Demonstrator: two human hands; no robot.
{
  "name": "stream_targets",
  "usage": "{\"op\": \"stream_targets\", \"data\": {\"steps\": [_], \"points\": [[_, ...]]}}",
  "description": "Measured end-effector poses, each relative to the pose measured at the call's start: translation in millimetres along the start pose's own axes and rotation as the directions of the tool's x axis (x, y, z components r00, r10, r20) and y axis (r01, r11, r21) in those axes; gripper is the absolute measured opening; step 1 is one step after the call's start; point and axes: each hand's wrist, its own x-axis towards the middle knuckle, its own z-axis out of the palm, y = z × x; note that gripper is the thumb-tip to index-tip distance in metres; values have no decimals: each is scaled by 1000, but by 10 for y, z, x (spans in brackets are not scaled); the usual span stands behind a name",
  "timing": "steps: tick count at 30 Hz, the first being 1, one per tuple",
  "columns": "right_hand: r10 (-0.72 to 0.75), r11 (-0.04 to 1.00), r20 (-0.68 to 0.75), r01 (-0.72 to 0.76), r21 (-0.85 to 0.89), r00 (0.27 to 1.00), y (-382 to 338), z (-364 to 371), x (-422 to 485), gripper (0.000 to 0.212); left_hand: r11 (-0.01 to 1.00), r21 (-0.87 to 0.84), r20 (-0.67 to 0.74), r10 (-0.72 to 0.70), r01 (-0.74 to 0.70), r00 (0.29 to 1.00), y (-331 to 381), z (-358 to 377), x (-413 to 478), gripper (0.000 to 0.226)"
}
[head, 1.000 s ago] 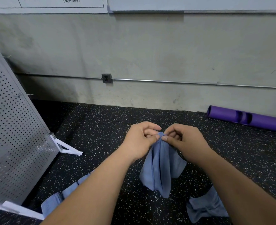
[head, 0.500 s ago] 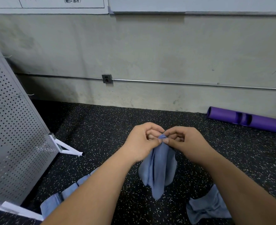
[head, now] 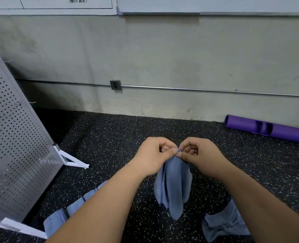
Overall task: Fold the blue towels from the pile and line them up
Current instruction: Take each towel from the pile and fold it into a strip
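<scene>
Towel [head: 173, 186] hangs from my two hands, bunched into long upright folds that narrow to a tip at the bottom. I cannot tell whether that tip touches the floor [head: 110, 137]. My left hand [head: 154, 155] and right hand [head: 201, 155] are together in front of me, the thumbs almost meeting. Each pinches the top edge of the towel between the thumb and curled fingers.

Near right, a second towel [head: 222, 223] lies crumpled on the floor, partly hidden by my right forearm. Near left, more blue cloth [head: 57, 221] lies on the floor and runs out from under my left forearm; how many pieces it is I cannot tell. It ends just beside a white foot of the pegboard [head: 13, 146], a grey perforated panel that leans along the left side.

The floor is black rubber with pale specks. Far right, a purple roller [head: 268, 128] lies where the floor meets the wall [head: 162, 50]. A socket [head: 115, 85] sits on the wall, and a metal pipe [head: 197, 89] runs from it to the right.
</scene>
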Motion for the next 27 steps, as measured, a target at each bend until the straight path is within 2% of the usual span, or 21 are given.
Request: {"op": "stream_targets", "data": {"steps": [5,9,12,17,23,27], "points": [[-10,1000,-8,10,-20,1000,-32,14,-3,13,996,87,3,16,-16,1000,11,-6,-9,3],[18,1000,57,-18,7,998,24,14,14,19,983,174,-19,65,-61,998,3,-57,-4,10],[59,994,118,-47,-104,991,174,-16,35,22,970,232,-41,85,-73,996,1,-121,-15,12],[145,939,146,-90,-332,979,407,-161,34,15,959,280,-129,68,-29,989,-94,-352,-12,13],[189,846,61,-131,-517,980,543,-379,-56,13,945,326,-302,84,20,949,-232,-758,-64,12],[93,829,-47,-104,-549,995,483,-451,-100,12,935,354,-317,86,34,944,-294,-910,-152,12]]}}
